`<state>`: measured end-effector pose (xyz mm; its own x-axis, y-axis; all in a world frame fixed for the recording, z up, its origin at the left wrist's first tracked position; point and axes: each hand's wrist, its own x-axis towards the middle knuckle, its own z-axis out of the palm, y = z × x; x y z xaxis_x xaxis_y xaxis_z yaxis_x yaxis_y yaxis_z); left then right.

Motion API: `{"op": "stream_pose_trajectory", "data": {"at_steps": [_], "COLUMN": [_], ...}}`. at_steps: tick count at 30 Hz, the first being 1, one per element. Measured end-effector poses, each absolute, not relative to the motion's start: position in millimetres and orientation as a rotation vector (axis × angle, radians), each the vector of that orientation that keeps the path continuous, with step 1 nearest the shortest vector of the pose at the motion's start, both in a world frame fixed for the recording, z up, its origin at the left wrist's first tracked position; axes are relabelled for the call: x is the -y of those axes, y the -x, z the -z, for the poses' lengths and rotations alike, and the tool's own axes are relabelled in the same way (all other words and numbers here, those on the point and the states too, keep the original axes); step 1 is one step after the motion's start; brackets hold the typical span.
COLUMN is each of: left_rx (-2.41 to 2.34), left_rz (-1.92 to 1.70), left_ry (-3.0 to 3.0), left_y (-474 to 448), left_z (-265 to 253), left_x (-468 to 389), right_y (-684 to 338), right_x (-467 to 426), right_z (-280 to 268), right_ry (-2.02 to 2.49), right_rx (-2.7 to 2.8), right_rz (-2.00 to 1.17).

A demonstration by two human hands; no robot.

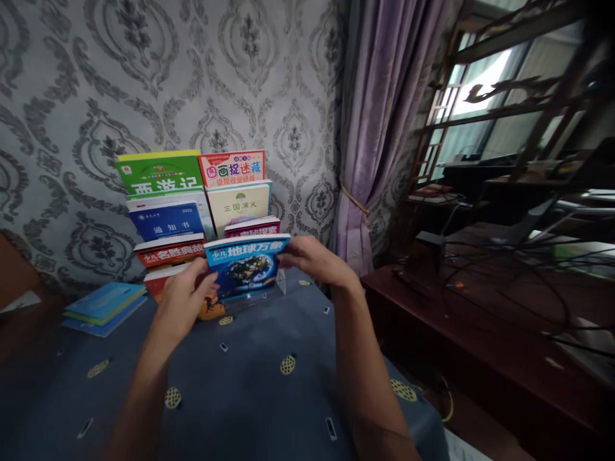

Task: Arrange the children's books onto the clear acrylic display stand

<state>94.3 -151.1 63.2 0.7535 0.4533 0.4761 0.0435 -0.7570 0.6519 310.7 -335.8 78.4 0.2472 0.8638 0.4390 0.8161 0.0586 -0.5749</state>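
Observation:
A blue book with a globe on its cover [247, 269] stands in the front right of a clear tiered rack [282, 282]. My right hand [317, 257] grips the book's upper right edge. My left hand [185, 291] is closed at its left edge, thumb toward the cover, partly covering an orange-red book [156, 285] in the front left. Behind stand a red book [168, 251], a navy booklet [167, 221], a green book [161, 176], a cream book [240, 203], a red-bordered picture book [233, 168] and a magenta book [254, 228], mostly hidden.
A small stack of blue and green booklets [106, 304] lies left of the rack on the dark blue patterned tablecloth [250, 403]. Grey patterned wallpaper rises behind. A tied purple curtain [379, 128] hangs to the right, beside a dark red desk [461, 320] with tangled cables.

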Motion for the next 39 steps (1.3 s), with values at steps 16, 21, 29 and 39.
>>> {"op": "stream_pose_trajectory", "data": {"at_steps": [16, 21, 29, 39], "left_rx": [-0.369, -0.411, -0.432, -0.549], "left_rz": [-1.255, -1.228, -1.196, -1.157], "left_ry": [-2.157, -2.189, -2.219, -2.306], "left_y": [-147, -157, -162, -177], "left_z": [-50, -42, -36, -45], "left_x": [157, 151, 147, 143], "right_y": [-333, -338, -343, -351], "right_x": [315, 305, 301, 290], "right_z": [-66, -60, -56, -44], "right_ry": [1.673, 1.684, 1.732, 1.755], "right_rx": [1.242, 1.223, 1.251, 1.175], "right_rz": [0.358, 0.363, 0.366, 0.447]}}
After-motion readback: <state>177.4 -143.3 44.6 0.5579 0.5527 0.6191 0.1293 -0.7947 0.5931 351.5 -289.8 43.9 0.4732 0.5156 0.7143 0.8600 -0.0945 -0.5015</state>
